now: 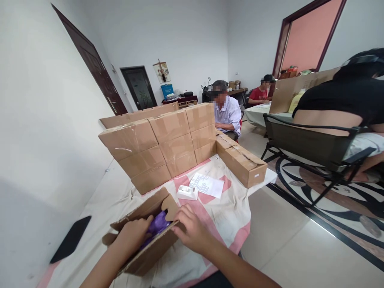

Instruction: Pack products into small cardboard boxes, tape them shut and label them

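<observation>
An open cardboard box point(150, 262) stands on the cloth-covered table close to me, tilted in view. Inside it lies a shiny purple plastic bag point(159, 223); its lower part is hidden by the box walls. My left hand point(133, 236) reaches into the box, its visible fingers curled against the purple bag, the rest out of sight. With bent fingers my right hand point(190, 228) grips the box's right edge, beside a raised end flap point(170, 207).
Beyond the box are a white device point(187, 193) and a printed sheet point(208, 185). Stacked taped cartons point(168, 146) form a wall behind; a long carton point(240, 160) lies right. A black flat object point(71, 239) lies left. Other people sit beyond, one in a chair point(309, 144).
</observation>
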Tool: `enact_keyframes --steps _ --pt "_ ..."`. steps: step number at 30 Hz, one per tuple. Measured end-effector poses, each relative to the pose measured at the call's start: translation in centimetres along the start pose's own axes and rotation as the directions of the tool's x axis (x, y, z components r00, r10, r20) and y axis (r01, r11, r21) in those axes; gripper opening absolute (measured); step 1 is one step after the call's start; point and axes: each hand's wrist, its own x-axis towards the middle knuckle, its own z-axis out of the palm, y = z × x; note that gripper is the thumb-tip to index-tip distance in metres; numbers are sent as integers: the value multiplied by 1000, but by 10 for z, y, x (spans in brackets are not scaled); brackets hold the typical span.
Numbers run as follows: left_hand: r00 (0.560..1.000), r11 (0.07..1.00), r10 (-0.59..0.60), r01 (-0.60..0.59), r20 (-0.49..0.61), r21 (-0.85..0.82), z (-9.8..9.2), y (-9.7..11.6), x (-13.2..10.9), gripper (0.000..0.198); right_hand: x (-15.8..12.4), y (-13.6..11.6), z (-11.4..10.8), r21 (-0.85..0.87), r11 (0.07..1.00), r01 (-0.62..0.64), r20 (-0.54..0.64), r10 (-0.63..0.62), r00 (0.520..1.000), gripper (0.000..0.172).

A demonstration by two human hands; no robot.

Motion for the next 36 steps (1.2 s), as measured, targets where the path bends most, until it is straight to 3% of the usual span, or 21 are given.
enact_keyframes --steps 7,11,14,17,24,36 --pt "996 997 7 -14 91 76 -17 0 4 44 1 -2 -1 -21 1000 -1 39 2 999 19" --pt "999 997 -33 32 16 71 -21 -22 -1 43 -1 -5 -1 -47 999 9 55 -6 998 16" --pt "996 996 -80 79 -38 -33 -23 -35 -2 45 -4 -4 2 -47 997 60 44 -58 997 13" --pt "995 993 -89 86 -34 -78 -25 -29 3 51 -6 -1 8 -42 991 124 2 -124 992 12" --pt "999 993 -46 46 -7 105 -32 7 18 50 -5 7 14 -90 979 180 -15 -182 983 17" --pt "976 991 -124 131 -178 32 -32 -19 -5 39 -12 20 22 -38 977 209 12 -208 978 19"
